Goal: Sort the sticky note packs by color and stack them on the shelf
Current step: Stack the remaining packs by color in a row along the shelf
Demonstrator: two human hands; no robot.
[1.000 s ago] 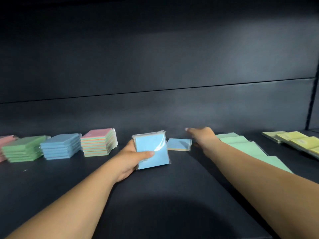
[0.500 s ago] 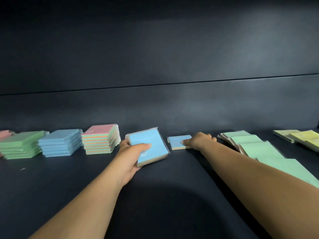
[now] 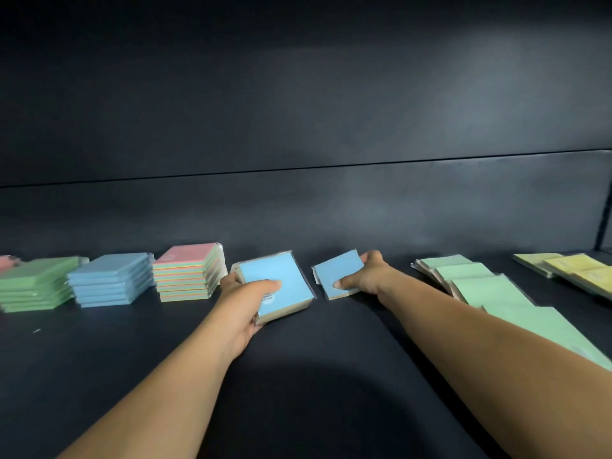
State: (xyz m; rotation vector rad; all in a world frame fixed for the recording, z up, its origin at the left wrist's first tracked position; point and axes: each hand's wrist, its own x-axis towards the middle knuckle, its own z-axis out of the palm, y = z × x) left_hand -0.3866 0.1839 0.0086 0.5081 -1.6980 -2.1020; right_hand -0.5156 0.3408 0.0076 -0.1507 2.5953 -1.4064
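The left hand (image 3: 246, 301) grips a stack of blue packs (image 3: 276, 286), thumb on top, just above the dark shelf (image 3: 331, 376). Beside it the right hand (image 3: 366, 276) pinches a single blue pack (image 3: 336, 274), tilted up. Sorted green (image 3: 36, 283), blue (image 3: 111, 279) and pink-topped (image 3: 188, 271) stacks sit left; loose green packs (image 3: 477, 283) lie right

Count, shelf (image 3: 314, 376):
- Sorted stacks: 3 in full view, namely green stack (image 3: 34, 283), blue stack (image 3: 111, 279), pink-topped multicolour stack (image 3: 188, 271). A pink pack (image 3: 6, 261) is cut off at the left edge.
- Blue-topped packs in hand: 2, larger pack (image 3: 276, 283) and smaller pack (image 3: 337, 273).
- Green packs (image 3: 477, 283) fanned in a row: 4 or more.
- Yellow packs (image 3: 569, 265): about 3, blurred.
- Hands: 2.
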